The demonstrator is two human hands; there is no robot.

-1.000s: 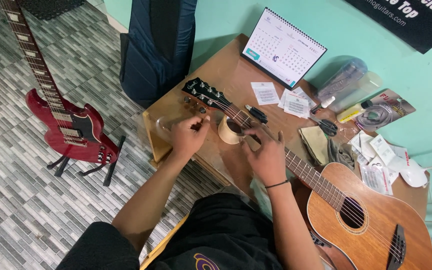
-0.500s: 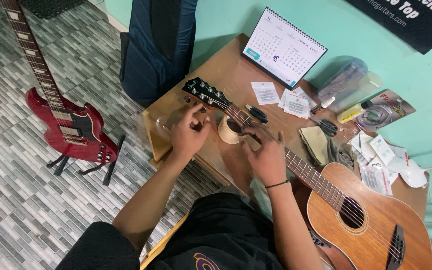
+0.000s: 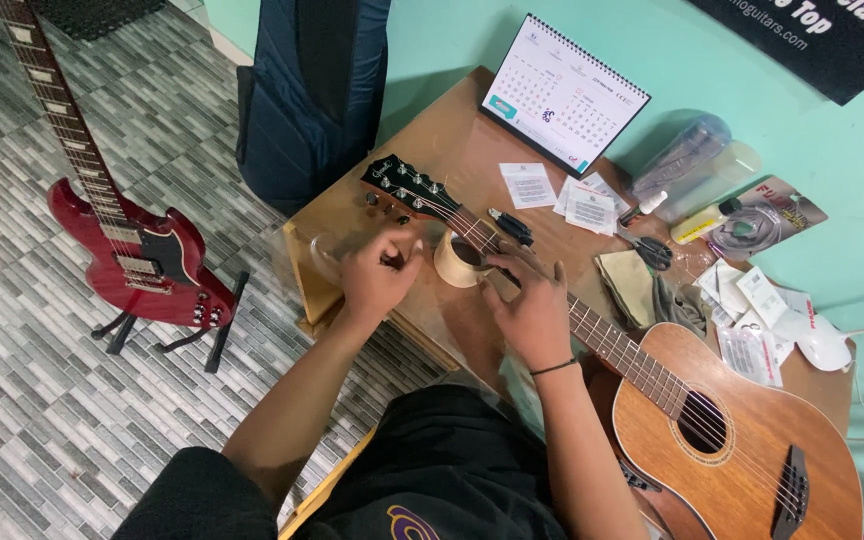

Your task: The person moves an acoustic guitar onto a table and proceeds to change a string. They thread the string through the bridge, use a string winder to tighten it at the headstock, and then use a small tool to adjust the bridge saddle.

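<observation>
On wooden table (image 3: 432, 150), acoustic guitar (image 3: 712, 420); beside it, seemingly tiled floor (image 3: 32, 400).

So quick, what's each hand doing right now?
Left hand: fingers curled by the guitar headstock; what it pinches cannot be told.
Right hand: open, resting on the guitar neck.

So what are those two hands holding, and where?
The right hand rests over the acoustic guitar neck near the tape roll. The left hand pinches something too small to tell.
</observation>
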